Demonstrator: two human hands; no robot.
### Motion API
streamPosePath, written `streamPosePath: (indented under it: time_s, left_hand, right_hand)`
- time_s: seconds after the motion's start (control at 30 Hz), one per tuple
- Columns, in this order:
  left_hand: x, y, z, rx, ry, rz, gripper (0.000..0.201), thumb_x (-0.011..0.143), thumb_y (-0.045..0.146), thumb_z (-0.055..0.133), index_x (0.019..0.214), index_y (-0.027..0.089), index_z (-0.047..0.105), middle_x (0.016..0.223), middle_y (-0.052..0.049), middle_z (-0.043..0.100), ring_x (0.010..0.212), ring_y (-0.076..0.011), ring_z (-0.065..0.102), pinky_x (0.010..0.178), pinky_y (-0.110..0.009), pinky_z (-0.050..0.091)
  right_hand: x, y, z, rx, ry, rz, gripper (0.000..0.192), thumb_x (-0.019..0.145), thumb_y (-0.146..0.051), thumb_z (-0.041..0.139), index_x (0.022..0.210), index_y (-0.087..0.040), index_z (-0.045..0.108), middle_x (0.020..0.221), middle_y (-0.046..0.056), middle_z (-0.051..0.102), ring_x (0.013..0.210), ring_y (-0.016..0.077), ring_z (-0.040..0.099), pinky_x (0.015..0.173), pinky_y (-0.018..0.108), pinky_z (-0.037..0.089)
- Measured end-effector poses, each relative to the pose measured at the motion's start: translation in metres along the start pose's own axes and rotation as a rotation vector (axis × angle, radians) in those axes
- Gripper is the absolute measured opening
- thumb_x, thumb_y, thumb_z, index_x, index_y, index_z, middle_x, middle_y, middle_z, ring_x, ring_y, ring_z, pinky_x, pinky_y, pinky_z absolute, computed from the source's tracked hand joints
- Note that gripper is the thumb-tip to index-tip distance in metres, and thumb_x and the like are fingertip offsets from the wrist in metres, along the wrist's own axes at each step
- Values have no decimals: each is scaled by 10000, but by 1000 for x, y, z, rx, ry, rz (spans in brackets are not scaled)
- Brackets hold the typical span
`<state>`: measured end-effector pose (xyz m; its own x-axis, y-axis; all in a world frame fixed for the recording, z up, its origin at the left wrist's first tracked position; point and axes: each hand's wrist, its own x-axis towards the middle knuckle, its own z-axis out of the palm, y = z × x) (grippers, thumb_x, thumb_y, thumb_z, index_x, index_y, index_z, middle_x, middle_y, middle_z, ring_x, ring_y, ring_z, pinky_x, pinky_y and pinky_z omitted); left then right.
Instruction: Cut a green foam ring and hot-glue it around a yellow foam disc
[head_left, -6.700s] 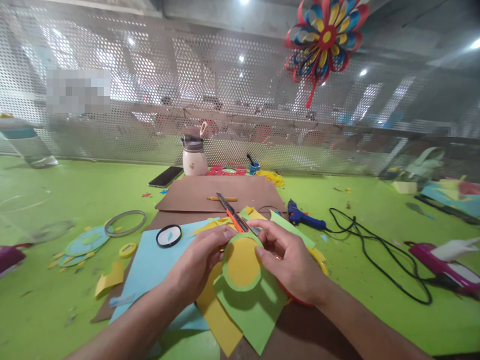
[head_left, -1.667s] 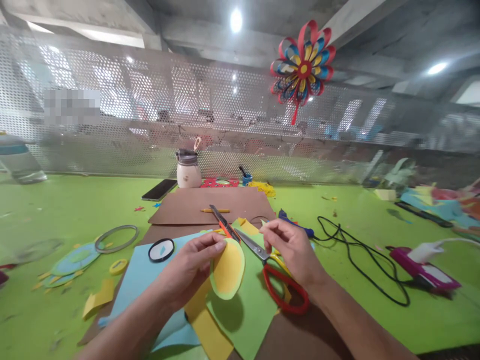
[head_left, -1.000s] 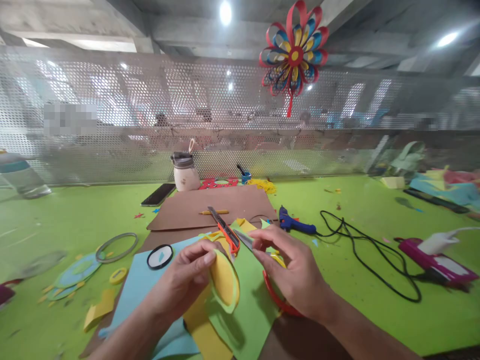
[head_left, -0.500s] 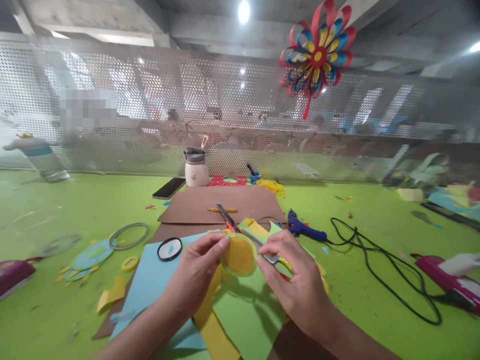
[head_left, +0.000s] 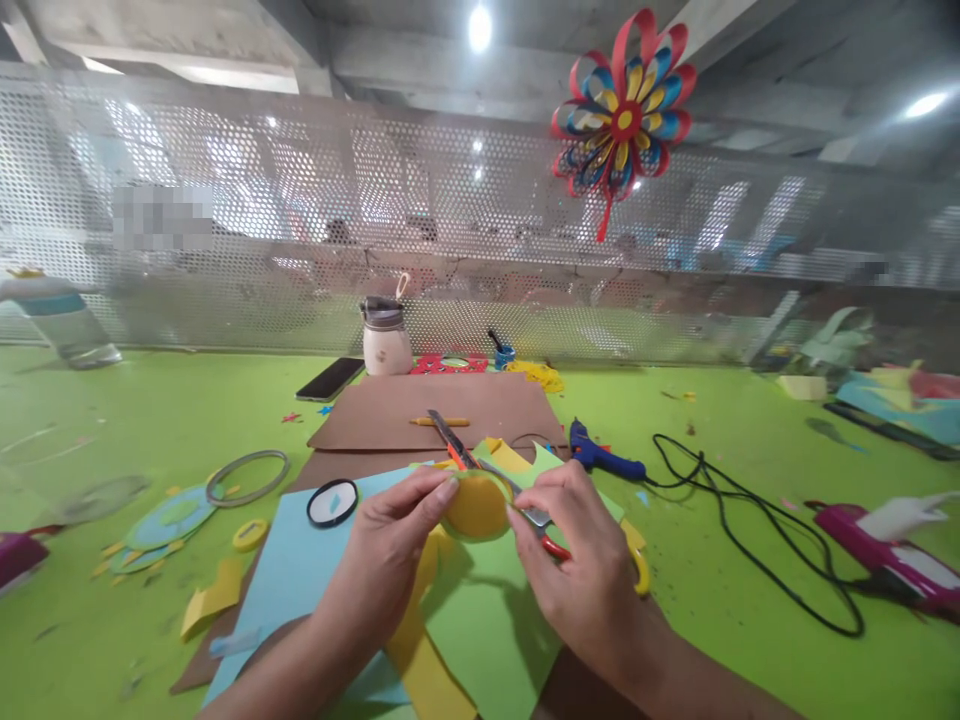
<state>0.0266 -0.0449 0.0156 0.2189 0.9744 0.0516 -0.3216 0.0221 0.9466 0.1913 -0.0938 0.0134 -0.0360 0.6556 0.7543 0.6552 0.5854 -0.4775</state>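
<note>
Left hand: your thumb and finger pinch the 9 o'clock edge of the yellow-and-green disc.
Right hand: just brought over to the disc, it pinches the 3 o'clock edge.
Disc: raised above the green sheet, tilted; 2 grips now steady it where 1 did.
Scissors: partly hidden by your right hand.
Box cutter: 12 o'clock, just beyond the disc.
Glue gun: 2 o'clock, on the lime-green table.
Phone: 11 o'clock, beside the flask.
Mesh screen: 12 o'clock, spanning the table's far side.
Paper flower: 1 o'clock, high up.
Ceiling lamp: 12 o'clock, lit.
</note>
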Motion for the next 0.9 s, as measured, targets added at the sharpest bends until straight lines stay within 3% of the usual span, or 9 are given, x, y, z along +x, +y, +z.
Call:
streamPosePath:
  time_s: [0.17, 0.43, 0.67, 0.9]
  left_hand:
    - [0, 0, 0, 27, 2, -14, 83, 736, 256, 676, 783, 223, 736, 854, -5, 706, 848, -187, 577, 774, -262, 433]
    - [1, -2, -2, -39, -4, -28, 125, 740, 246, 672, 837, 204, 740, 838, -30, 705, 815, -178, 590, 769, -263, 455]
    - [1, 5, 4, -198, -31, -81, 47, 731, 196, 685, 745, 172, 723, 533, 47, 587, 545, -70, 514, 639, -176, 462]
    - [3, 0, 0, -203, -62, -109, 79, 795, 233, 620, 793, 163, 656, 715, -19, 671, 632, -104, 567, 599, -193, 459]
  right_hand:
    - [1, -2, 0, -38, -1, -69, 160, 806, -9, 540, 908, -131, 553, 863, 85, 474, 820, 206, 481, 716, 376, 450]
    - [4, -10, -8, 21, -134, -118, 164, 812, -18, 525, 951, -71, 596, 894, 122, 509, 856, 212, 496, 738, 374, 472]
    - [5, -13, -13, 76, -185, -224, 263, 786, -11, 541, 1040, -52, 595, 982, 146, 592, 897, 230, 498, 793, 406, 464]
    - [5, -15, -16, 70, -267, -347, 302, 760, -32, 577, 1061, -40, 600, 1025, 152, 632, 928, 235, 531, 876, 425, 449]
